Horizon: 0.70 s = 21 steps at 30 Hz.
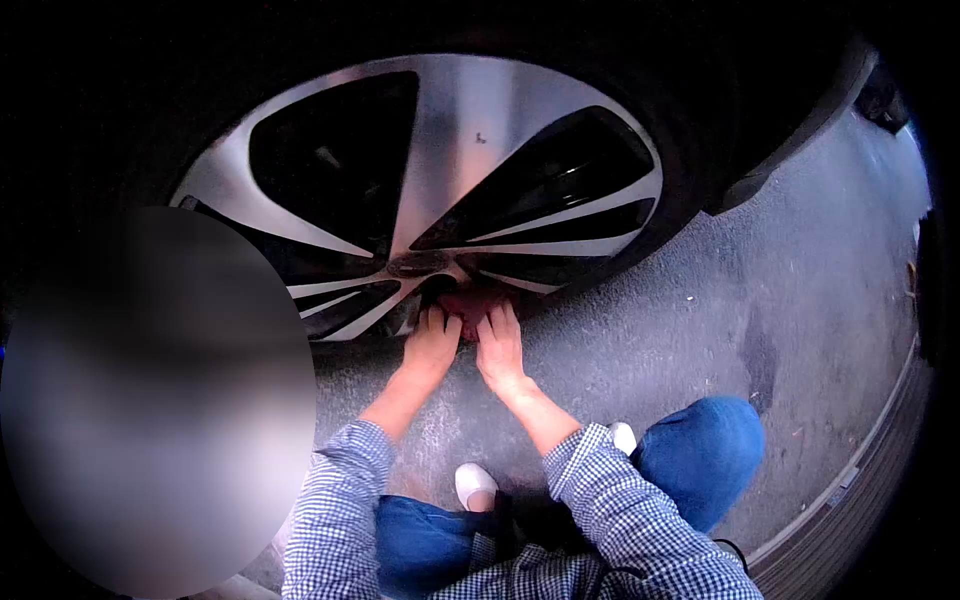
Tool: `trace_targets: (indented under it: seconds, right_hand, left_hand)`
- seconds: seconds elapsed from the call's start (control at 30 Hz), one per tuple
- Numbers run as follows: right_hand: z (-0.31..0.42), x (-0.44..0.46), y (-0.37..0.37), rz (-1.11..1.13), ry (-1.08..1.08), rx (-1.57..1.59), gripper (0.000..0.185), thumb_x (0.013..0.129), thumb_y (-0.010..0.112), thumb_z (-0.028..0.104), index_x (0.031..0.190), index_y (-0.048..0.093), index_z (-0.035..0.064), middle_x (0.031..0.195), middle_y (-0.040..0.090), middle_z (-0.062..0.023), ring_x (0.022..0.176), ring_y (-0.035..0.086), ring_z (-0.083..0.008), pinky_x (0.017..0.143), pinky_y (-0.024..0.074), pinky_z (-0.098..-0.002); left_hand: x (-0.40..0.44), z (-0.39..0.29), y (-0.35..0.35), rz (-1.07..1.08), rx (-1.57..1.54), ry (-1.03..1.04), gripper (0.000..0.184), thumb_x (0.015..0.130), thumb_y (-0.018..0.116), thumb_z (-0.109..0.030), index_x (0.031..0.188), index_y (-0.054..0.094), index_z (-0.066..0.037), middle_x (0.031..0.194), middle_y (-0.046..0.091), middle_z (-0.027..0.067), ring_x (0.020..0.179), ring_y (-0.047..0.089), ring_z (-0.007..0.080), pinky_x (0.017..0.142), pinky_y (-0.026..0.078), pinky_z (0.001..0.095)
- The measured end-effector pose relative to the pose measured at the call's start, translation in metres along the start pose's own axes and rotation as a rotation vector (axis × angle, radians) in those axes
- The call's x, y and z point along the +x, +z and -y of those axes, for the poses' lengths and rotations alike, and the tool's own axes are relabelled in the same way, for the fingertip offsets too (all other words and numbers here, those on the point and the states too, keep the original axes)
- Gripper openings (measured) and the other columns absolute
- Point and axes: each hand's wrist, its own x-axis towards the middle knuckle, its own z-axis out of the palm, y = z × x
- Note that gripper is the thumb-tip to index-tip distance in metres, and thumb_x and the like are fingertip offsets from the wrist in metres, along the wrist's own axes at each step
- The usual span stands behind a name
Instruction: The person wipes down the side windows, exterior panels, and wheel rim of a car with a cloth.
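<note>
A large silver and black car wheel (440, 180) fills the upper middle of the head view. At its lower side, a dark red cloth (472, 308) is bunched between my two hands. My left hand (433, 342) has its fingers curled at the cloth's left edge, close to the wheel hub. Gripping the right side of the cloth is my right hand (500, 340), fingers bent over it. The fingertips of both hands are partly hidden by the cloth and the shadow.
Dark tyre rubber (680, 190) surrounds the rim. Grey pavement (820, 260) stretches to the right, with a kerb-like edge (840, 490) beyond. My bent knee (700, 460) in jeans and a white shoe (474, 484) are below. A blurred oval hides the left side.
</note>
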Motion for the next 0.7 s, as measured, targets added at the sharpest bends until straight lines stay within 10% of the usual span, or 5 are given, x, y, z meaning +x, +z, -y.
trace_targets:
  seconds: [0.5,0.7]
  right_hand:
    - [0.031,0.021,-0.012,-0.234,0.169,0.315,0.046,0.069,0.055,-0.002,0.116,0.052,-0.0017,0.121,0.05,-0.024,0.112,0.044,-0.0447,0.097,0.0368,-0.0506]
    - [-0.014,0.0,-0.014,0.045,0.348,0.356,0.047,0.073,0.054,-0.003,0.12,0.05,0.0006,0.123,0.05,-0.0225,0.116,0.046,-0.0404,0.099,0.0383,-0.0458]
  left_hand:
    - [0.013,-0.052,-0.02,-0.408,-0.504,-0.521,0.043,0.079,0.048,-0.005,0.122,0.046,0.0,0.119,0.046,0.0269,0.108,0.046,0.0444,0.094,0.039,0.0467]
    - [0.01,-0.059,0.015,-0.291,-0.567,-0.572,0.046,0.076,0.05,-0.004,0.121,0.042,0.0,0.118,0.044,0.0276,0.108,0.046,0.0461,0.094,0.038,0.0487]
